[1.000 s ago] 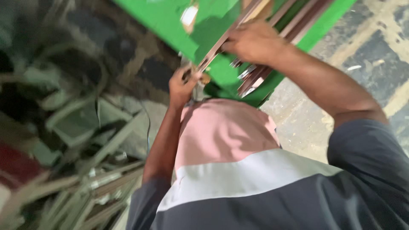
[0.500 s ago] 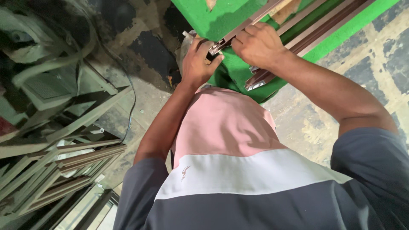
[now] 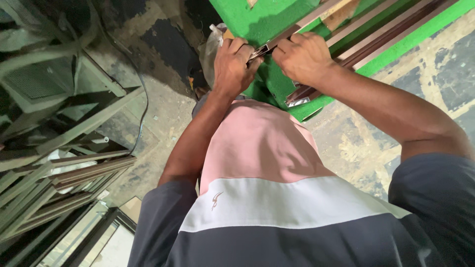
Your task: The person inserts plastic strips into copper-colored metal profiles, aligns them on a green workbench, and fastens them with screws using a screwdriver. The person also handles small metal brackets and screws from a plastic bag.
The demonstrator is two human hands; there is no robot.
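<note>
metal strip point(image 3: 292, 30): long, narrow, brown-and-silver profile lying slantwise on the green table point(image 3: 257, 22); its near end sits at the table's near edge, between the two hands.
head view, left hand point(image 3: 235, 62): at the table's near edge, just left of the strip's end; fingers point(image 3: 236, 45) curled and clenched on that end, thumb side pressed toward the strip.
head view, right hand point(image 3: 304, 57): just right of the same end, over the table's near edge; knuckles up, fingers folded down around the strip a little further along it. the two hands almost touch.
spare strips point(image 3: 376, 37): several more brown profiles lie side by side on the table, to the right of the held one, their cut ends point(image 3: 297, 99) poking past the table's near edge below the right hand.
handling, as a judgement: the strip looks like thin-walled metal, so probably light for its length and stiff, but liable to bend or kink if levered from one end. the finish looks smooth and could slip; the cut end may be sharp. best taken by the flat sides just behind the end, as both hands do, with the rest left resting on the table.
floor point(image 3: 163, 113): rough, stained concrete, below and left of the table.
frames point(image 3: 59, 173): a stack of pale metal frames and bars, well left of the table, on the floor.
shirt point(image 3: 267, 198): pink, white and dark bands, nearest the camera, below the table's edge.
</note>
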